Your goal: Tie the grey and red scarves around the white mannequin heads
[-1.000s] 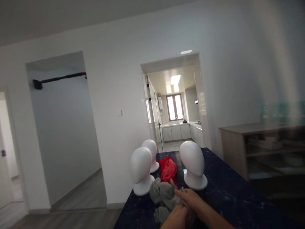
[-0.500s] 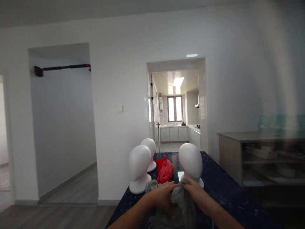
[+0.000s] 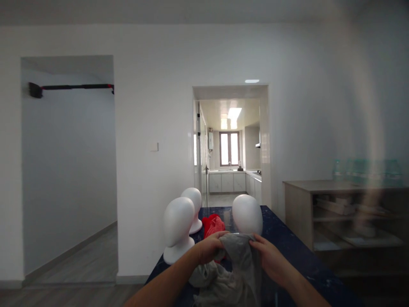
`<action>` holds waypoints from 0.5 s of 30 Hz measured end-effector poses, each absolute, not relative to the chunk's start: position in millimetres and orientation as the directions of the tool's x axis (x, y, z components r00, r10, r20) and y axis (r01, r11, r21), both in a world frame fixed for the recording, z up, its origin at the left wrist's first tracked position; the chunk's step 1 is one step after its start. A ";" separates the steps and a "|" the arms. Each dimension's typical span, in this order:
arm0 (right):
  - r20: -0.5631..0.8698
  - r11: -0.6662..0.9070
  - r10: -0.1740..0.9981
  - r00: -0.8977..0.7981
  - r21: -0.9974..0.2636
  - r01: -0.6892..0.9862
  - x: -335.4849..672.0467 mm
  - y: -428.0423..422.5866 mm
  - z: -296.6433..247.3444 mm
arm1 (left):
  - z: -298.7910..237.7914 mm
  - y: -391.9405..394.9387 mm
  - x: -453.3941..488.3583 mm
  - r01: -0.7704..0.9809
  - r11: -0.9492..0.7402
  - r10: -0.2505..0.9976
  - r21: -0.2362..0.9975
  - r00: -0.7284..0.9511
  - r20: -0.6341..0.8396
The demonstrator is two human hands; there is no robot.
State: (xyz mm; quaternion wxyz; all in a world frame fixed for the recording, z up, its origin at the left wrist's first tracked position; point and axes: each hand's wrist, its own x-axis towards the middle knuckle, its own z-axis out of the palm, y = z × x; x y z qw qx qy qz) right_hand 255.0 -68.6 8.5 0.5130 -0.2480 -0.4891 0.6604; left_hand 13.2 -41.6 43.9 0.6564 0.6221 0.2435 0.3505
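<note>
Between my hands a thin grey cloth (image 3: pixel 238 256), perhaps a scarf, is held up by its top edge. My left hand (image 3: pixel 212 247) pinches one corner, and my right hand (image 3: pixel 265 251) grips the edge a short way to the right. The cloth's lower part lies bunched on the dark blue table (image 3: pixel 287 247). Just beyond the cloth stands a white mannequin head (image 3: pixel 247 213), its base hidden. A red cloth (image 3: pixel 214 225) lies crumpled past my left hand. To the left stand two more white mannequin heads, a nearer one (image 3: pixel 179 221) and a farther one (image 3: pixel 192 200).
A wooden shelf unit (image 3: pixel 297 209) with boxes and papers stands right of the table, with greenish bottles (image 3: pixel 370 170) on top. Behind the table a doorway opens onto a kitchen with cabinets (image 3: pixel 226 182). Another wall opening (image 3: pixel 70 170) is at the left.
Both hands have risen slightly and spread apart, stretching the grey cloth's edge between them; before, it was bunched lower. The view has turned a little to the right.
</note>
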 end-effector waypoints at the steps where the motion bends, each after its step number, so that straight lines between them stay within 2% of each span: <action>1: 0.187 0.034 0.925 -0.329 -0.907 -0.420 254.8 -68.7 7.0 | 46.9 -42.4 9.9 -0.149 -0.016 0.770 0.989 0.629 0.107; 6: 0.181 0.055 0.951 -0.252 -0.898 -0.437 240.0 -72.1 -2.2 | 61.0 -48.9 -1.2 -0.197 0.046 0.774 0.979 0.627 0.090; 9: 0.196 0.096 0.954 -0.226 -0.916 -0.389 228.3 -73.7 -5.1 | 68.5 -50.2 0.5 -0.227 0.077 0.781 0.971 0.619 0.083; 12: 0.269 0.214 0.911 -0.313 -0.956 -0.199 220.6 -70.9 -6.0 | 72.6 -48.1 3.0 -0.272 0.126 0.799 0.954 0.598 0.065; 15: 0.322 0.372 0.869 -0.375 -0.926 0.067 218.3 -63.9 -4.4 | 72.8 -44.8 0.2 -0.312 0.184 0.816 0.932 0.578 0.032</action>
